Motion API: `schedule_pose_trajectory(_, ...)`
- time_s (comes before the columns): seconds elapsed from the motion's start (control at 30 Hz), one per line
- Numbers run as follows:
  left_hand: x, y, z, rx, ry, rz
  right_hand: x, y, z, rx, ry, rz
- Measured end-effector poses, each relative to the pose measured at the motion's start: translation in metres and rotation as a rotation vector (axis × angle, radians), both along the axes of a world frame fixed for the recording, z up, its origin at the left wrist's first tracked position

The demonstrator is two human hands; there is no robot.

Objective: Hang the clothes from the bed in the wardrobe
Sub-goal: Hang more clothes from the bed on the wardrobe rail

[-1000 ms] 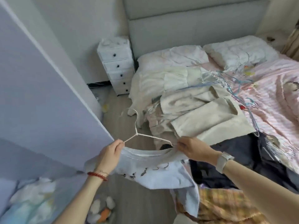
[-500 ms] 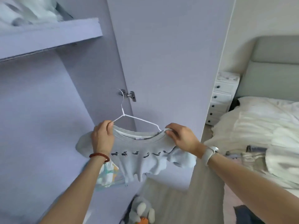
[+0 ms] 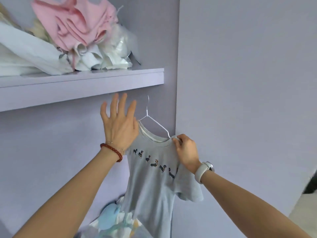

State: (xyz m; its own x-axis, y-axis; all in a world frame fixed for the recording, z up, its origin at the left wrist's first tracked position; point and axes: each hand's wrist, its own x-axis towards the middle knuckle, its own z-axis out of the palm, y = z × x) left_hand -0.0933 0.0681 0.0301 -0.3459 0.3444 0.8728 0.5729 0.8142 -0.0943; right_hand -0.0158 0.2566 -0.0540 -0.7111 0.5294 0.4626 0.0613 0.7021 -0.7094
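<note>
Lilac wardrobe panels (image 3: pixel 240 83) filled nearly the whole view, with a shelf (image 3: pixel 82 86) of the same colour running across the upper left. On the shelf a heap of clothes (image 3: pixel 72 36) was piled, pink on top and white beneath; its left side was cut off by the picture's edge. Below the shelf a grey T-shirt (image 3: pixel 154 182) with a row of small dark dogs across the chest was held up on a white wire hanger (image 3: pixel 155 123). The hanger's hook was raised just under the shelf's front edge and was caught on nothing that could be seen; no rail could be made out. The right hand (image 3: pixel 186 152), a pale watch (image 3: pixel 204 170) on its wrist, was pinched on the shirt's shoulder at the hanger's end. The left hand (image 3: pixel 118 126), a red bead bracelet (image 3: pixel 112 151) on its wrist, was spread with straight fingers in front of the shirt's other shoulder, which it hid; whether it touched the cloth could not be told. The shirt's hem was partly lost among pale blue and white fabrics (image 3: pixel 113 219) at the bottom, blurred and hard to name. At the far right edge a dark patch was cut off and could not be identified.
</note>
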Motion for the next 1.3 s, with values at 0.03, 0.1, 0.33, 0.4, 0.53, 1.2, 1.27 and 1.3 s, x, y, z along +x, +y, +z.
schedule_pose_trajectory(0.03,-0.011,-0.001,0.006,-0.016,0.039,0.061,-0.016,0.002,0.0,-0.014,0.008,0.015)
schedule_pose_trajectory(0.1,-0.033,-0.004,0.015,-0.023,0.069,0.181,-0.05,0.005,0.001,-0.025,0.025,0.049)
schedule_pose_trajectory(0.33,-0.085,-0.016,0.006,-0.064,0.156,0.428,-0.159,0.005,0.018,-0.106,0.016,0.078)
schedule_pose_trajectory(0.4,-0.091,-0.016,0.003,-0.071,0.214,0.482,-0.184,0.002,0.027,-0.138,0.042,0.107)
schedule_pose_trajectory(0.53,-0.097,-0.018,0.001,-0.079,0.268,0.549,-0.225,-0.008,0.041,-0.212,0.046,0.131)
schedule_pose_trajectory(1.2,-0.075,-0.007,-0.016,0.028,0.082,0.436,-0.179,0.01,0.0,0.075,-0.083,0.217)
schedule_pose_trajectory(1.27,-0.064,-0.005,-0.03,0.079,0.009,0.367,-0.158,0.011,-0.003,0.169,-0.066,0.203)
schedule_pose_trajectory(1.3,-0.058,-0.004,-0.039,0.102,-0.035,0.329,-0.144,0.011,-0.005,0.215,-0.053,0.199)
